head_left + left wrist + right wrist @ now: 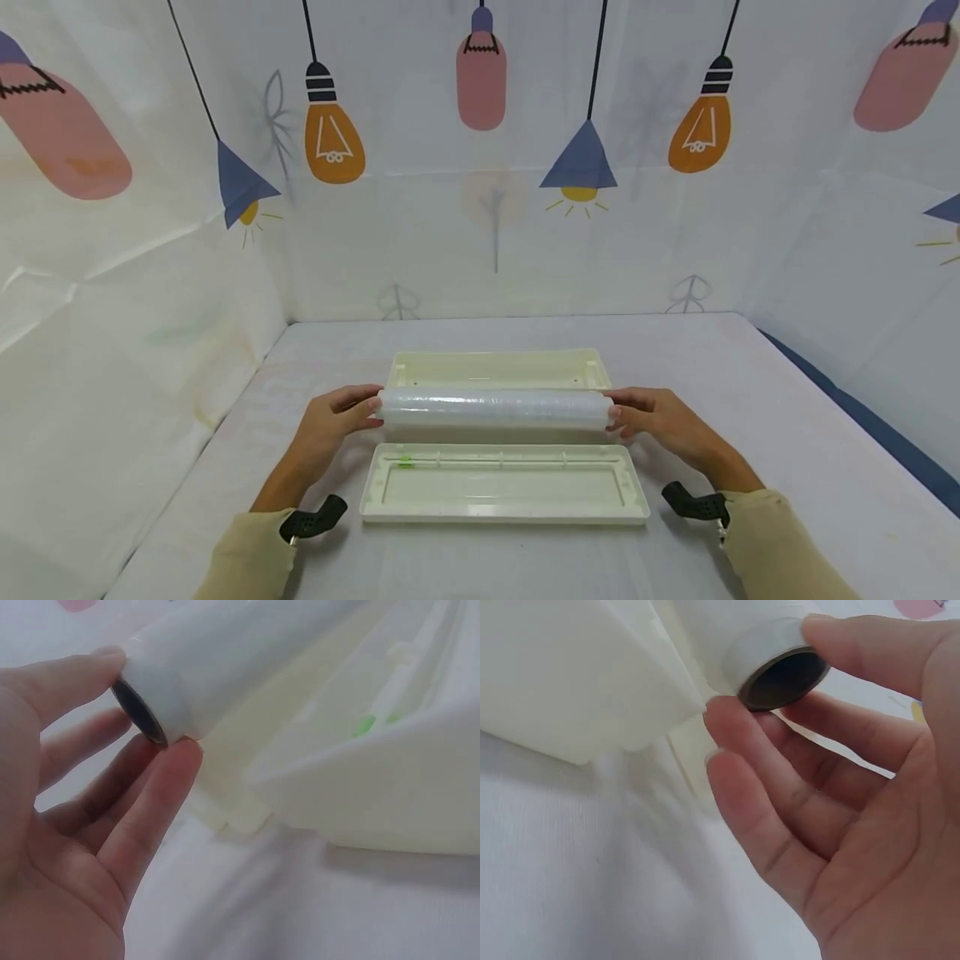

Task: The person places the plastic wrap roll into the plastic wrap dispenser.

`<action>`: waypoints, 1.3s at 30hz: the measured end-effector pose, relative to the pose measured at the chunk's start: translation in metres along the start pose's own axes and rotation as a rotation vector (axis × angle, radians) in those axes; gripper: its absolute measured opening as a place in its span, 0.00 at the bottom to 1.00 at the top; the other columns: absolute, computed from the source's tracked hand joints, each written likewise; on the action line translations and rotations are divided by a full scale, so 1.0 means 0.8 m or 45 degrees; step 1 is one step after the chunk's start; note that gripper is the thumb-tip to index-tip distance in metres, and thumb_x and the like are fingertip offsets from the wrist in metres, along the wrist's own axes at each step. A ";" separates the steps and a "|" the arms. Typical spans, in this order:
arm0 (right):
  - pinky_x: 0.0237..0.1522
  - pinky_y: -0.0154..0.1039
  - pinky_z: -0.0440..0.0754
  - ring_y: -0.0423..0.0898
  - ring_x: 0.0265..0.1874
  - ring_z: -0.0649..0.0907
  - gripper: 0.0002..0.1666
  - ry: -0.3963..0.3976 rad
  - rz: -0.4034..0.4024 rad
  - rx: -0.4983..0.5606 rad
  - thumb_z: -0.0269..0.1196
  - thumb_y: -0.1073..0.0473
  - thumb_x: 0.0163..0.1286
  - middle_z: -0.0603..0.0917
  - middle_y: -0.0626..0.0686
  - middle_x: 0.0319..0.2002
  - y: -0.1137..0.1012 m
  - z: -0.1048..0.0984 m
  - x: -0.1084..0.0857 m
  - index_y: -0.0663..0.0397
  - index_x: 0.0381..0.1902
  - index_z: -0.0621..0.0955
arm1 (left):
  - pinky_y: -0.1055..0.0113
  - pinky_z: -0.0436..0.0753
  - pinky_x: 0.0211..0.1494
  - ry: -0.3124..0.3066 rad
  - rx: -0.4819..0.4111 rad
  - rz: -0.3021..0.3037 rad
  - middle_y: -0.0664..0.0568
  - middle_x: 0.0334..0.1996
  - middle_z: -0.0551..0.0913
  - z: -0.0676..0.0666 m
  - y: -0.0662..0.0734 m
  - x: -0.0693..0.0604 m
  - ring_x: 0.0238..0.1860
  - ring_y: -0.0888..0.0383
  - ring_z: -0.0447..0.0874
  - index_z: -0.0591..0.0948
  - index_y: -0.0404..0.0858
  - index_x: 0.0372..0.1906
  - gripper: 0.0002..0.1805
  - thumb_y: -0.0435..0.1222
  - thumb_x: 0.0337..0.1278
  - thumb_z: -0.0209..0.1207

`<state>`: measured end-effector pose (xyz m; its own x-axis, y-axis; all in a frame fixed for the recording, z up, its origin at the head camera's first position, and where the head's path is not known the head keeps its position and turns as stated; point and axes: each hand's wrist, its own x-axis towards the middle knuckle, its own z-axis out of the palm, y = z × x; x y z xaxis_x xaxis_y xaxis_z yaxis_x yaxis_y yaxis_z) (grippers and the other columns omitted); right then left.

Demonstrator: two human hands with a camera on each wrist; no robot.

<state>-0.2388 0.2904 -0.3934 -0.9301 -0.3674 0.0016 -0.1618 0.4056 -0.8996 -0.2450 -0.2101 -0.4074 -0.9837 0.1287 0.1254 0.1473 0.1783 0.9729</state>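
A roll of clear plastic film point(495, 408) is held level between two hands, over the front part of a cream box point(495, 363). My left hand point(330, 429) grips its left end, and my right hand point(671, 425) grips the right end. In the left wrist view, the thumb and fingers of the left hand point(90, 787) pinch the rim of the roll point(180, 675) around its dark hollow core. The right wrist view has the right hand point(840, 772) pinching the other rim of the roll point(757, 645) between thumb and fingertips.
A cream lid point(502, 490) with a raised inner edge and a small green piece point(406, 461) lies in front of the box, on the white-covered table point(465, 562). Behind and beside the table hangs white cloth point(442, 242) printed with lamps and bulbs.
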 end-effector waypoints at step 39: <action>0.44 0.44 0.87 0.55 0.39 0.87 0.28 0.237 -0.175 0.232 0.60 0.58 0.77 0.84 0.60 0.49 -0.020 0.005 0.002 0.70 0.67 0.70 | 0.69 0.81 0.56 0.039 -0.174 0.090 0.49 0.58 0.81 0.009 0.010 0.005 0.53 0.58 0.83 0.74 0.27 0.66 0.29 0.35 0.63 0.67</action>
<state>-0.2363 0.2801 -0.3808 -0.9507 -0.2419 0.1941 -0.2445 0.1993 -0.9489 -0.2471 -0.2010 -0.4007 -0.9743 0.1063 0.1986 0.2032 0.0348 0.9785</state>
